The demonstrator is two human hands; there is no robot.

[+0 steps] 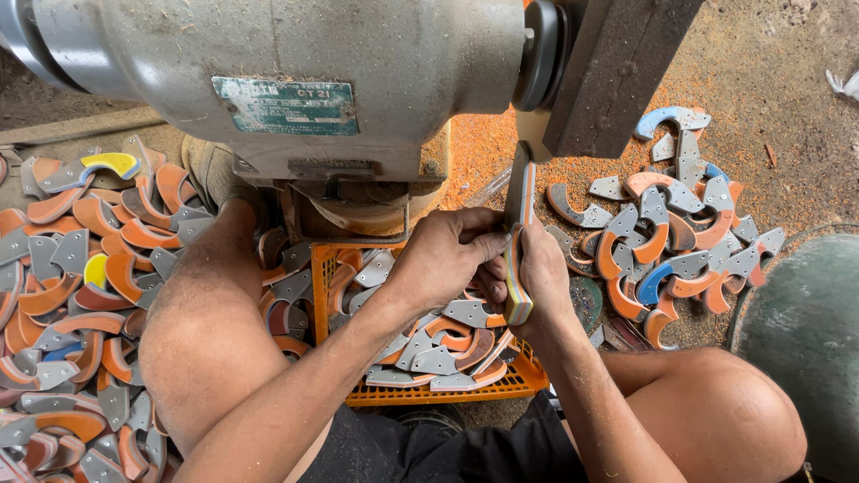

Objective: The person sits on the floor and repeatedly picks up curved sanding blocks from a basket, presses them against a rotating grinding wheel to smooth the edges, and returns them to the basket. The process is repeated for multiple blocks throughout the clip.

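Both hands meet just below the machine: the left hand (447,255) is closed with its fingers pinching the upper part of a stack of curved pieces (519,268), and the right hand (541,277) is wrapped around the lower part of the same stack from the other side, so the stack stands on edge between them. The layered stack shows orange, grey, blue and yellow bands, and its top end reaches up to the dark wheel (617,63) on the side of the grey motor housing (313,72), though whether it touches cannot be told. The step in hand looks like trimming or smoothing the stack's edge against that wheel; the next move would call for a firm two-handed grip and a steady turn of the curve along the wheel, keeping fingers away from it. Directly under the hands sits an orange crate (465,389) holding more grey and orange pieces. Beyond the right hand a heap of crescent pieces (671,241) lies on the floor amid orange dust (488,152). Beyond the left hand and the bare knee, a larger pile (72,286) spreads over the floor.
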